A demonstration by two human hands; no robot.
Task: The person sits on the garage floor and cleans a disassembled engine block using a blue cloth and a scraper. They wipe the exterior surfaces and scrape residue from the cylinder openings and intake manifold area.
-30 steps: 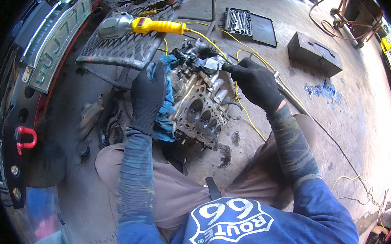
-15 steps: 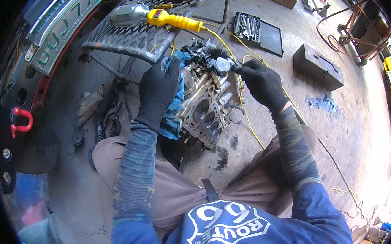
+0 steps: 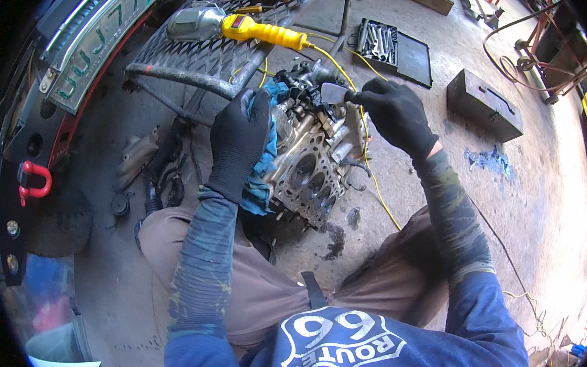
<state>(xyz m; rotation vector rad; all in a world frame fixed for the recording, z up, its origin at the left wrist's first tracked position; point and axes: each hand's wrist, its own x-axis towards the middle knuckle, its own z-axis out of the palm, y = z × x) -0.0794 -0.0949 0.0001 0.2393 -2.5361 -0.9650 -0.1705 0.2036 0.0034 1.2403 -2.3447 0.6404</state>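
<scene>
An engine block (image 3: pixel 305 177) lies on the floor between my knees, its flat top face with cylinder bores and bolt holes tilted toward me. In my gloved right hand (image 3: pixel 393 112) is a scraper (image 3: pixel 333 93), its flat, pale blade pointing left above the far end of the engine. My gloved left hand (image 3: pixel 239 138) is closed around a blue rag (image 3: pixel 259 189), which hangs down along the engine's left side. Dark metal parts at the engine's far end are partly hidden by the blade and the rag.
A yellow work lamp (image 3: pixel 264 32) rests on a metal mesh frame (image 3: pixel 187 64); its yellow cord runs past the engine's right side. Rightward lie an open wrench case (image 3: pixel 413 60) and a grey toolbox (image 3: pixel 484 106). A vehicle with a red shackle (image 3: pixel 35 182) stands at left.
The scraper's blade has turned to show a different angle, and my right hand has shifted slightly up and right. My left hand keeps the rag in nearly the same place.
</scene>
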